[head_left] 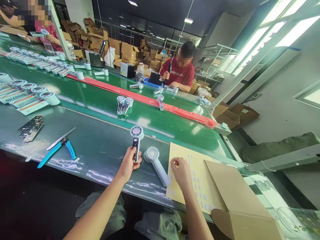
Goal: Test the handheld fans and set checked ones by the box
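My left hand [127, 164] is wrapped round the handle of a small handheld fan [136, 132], held upright with its round head away from me and a dark circuit board exposed along the handle. Over a yellow sheet [180, 150] dotted with small pale oval pads, my right hand [181, 171] has thumb and forefinger pinched together. Anything between those fingertips is too small to make out. Between my hands, a second fan [160, 172] with a closed pale handle lies on the bench.
Left on the bench are blue-handled pliers [51, 155], tweezers [61, 138] and loose circuit boards [31, 128]. A cardboard box [235, 190] stands right. Open fans [125, 105] rest on the green conveyor [100, 115], beside a red strip [140, 96]. A co-worker [181, 71] sits opposite.
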{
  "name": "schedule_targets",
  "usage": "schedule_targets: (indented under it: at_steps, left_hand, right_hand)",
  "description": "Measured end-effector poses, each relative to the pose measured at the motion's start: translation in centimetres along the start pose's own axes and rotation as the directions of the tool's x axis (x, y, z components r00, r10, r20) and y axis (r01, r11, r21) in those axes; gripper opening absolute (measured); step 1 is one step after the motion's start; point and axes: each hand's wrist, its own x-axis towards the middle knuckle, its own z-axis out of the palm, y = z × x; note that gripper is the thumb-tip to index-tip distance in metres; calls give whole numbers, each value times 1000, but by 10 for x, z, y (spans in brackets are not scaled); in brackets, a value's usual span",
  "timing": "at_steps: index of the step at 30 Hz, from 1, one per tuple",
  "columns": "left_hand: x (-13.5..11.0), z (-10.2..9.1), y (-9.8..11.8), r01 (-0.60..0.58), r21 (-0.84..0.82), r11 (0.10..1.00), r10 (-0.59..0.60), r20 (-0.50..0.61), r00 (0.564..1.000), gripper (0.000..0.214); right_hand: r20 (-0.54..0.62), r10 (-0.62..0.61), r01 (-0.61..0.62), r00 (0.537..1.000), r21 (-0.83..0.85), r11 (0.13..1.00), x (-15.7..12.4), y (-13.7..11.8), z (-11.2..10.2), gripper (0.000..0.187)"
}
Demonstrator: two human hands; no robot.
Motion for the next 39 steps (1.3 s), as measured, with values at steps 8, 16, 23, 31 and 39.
schedule_targets:
  at_steps: [8, 16, 23, 31, 39]
  left_hand:
    - [1, -2, -3, -16, -5, 1000, 16, -15, 1000, 30]
    - [1, -3, -4, -13, 1, 1000, 13, -2, 1000, 29]
    - [1, -5, -5, -9, -6, 1000, 9, -4, 1000, 32]
    - [-6, -6, 4, 56, -18, 998, -56, -7, 998, 34]
    - [-38, -44, 36, 60, 130, 990, -42, -140, 989, 32]
  right_hand:
    - [-9, -44, 43, 999, -54, 998, 21, -27, 3, 22]
    - [41, 7, 4, 999, -247, 969, 5, 2, 6, 17]
    - [48, 11, -1, 999, -206, 979, 1, -3, 6, 15]
    - [21, -16, 14, 1000, 84, 996, 11, -30, -8, 23]
    - [44, -139, 125, 989, 231, 965, 34, -72, 19, 13]
